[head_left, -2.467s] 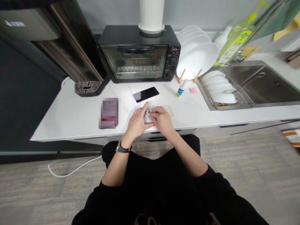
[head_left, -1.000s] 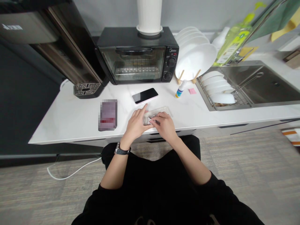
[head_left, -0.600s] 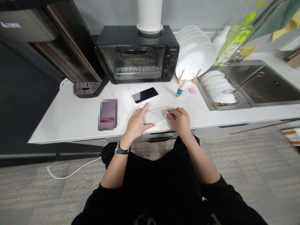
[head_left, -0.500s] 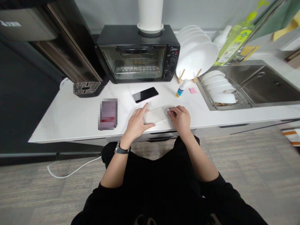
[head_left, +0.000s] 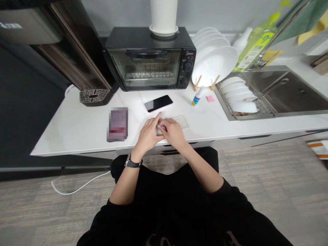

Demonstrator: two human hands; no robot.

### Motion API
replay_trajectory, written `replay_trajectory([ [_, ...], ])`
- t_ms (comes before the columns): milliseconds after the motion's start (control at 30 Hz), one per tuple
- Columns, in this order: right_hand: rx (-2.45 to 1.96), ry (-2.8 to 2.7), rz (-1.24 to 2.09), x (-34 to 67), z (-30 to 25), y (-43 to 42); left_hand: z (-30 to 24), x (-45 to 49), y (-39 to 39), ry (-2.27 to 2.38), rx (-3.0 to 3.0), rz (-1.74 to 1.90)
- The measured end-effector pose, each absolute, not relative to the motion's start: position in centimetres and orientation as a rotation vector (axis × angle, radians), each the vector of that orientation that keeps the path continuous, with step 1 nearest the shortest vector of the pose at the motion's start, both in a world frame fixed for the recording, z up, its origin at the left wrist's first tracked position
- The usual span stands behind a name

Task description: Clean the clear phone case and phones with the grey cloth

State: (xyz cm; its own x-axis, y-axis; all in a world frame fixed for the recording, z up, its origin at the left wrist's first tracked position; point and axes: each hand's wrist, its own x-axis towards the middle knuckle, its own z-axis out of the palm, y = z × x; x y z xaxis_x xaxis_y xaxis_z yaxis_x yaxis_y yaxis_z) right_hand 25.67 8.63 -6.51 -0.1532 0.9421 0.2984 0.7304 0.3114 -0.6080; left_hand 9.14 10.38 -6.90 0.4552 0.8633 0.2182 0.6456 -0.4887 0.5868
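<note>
A clear phone case (head_left: 179, 121) lies flat near the front edge of the white counter (head_left: 77, 130). My left hand (head_left: 148, 132) grips its left end, index finger along the far edge and thumb at the near edge. My right hand (head_left: 173, 131) is closed, pinching what looks like a small grey cloth and pressing it on the left part of the case, right beside my left fingers. A black phone (head_left: 158, 103) lies screen up just behind the case.
A small spray bottle (head_left: 196, 97) and a pink note pad (head_left: 210, 98) lie to the right of the phone. A blurred dark packet (head_left: 117, 124) lies to the left. Behind stand a black toaster oven (head_left: 150, 63), white plates (head_left: 215, 65) and a sink (head_left: 279, 90).
My right hand slid along the case from its left part out to its right end, then back to the left beside my left hand. My left hand kept its grip.
</note>
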Motion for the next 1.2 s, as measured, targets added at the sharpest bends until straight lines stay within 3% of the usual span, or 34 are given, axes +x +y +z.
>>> replay_trajectory([
  [200,-1.356,-1.912,0.635,25.7,-6.3,7.3,-7.2,8.9,10.4,1.246,2.284,0.694],
  [500,-1.559,-1.849,0.306,31.9,-7.0,5.0,-6.6,9.1,10.2,1.263,2.284,0.675],
  [833,-1.786,-1.797,0.118,33.0,-7.3,8.8,-6.3,9.2,10.2,1.273,2.277,0.668],
  [1200,-1.611,-1.948,0.309,30.1,-6.3,10.7,-6.9,9.1,10.5,1.269,2.278,0.712],
])
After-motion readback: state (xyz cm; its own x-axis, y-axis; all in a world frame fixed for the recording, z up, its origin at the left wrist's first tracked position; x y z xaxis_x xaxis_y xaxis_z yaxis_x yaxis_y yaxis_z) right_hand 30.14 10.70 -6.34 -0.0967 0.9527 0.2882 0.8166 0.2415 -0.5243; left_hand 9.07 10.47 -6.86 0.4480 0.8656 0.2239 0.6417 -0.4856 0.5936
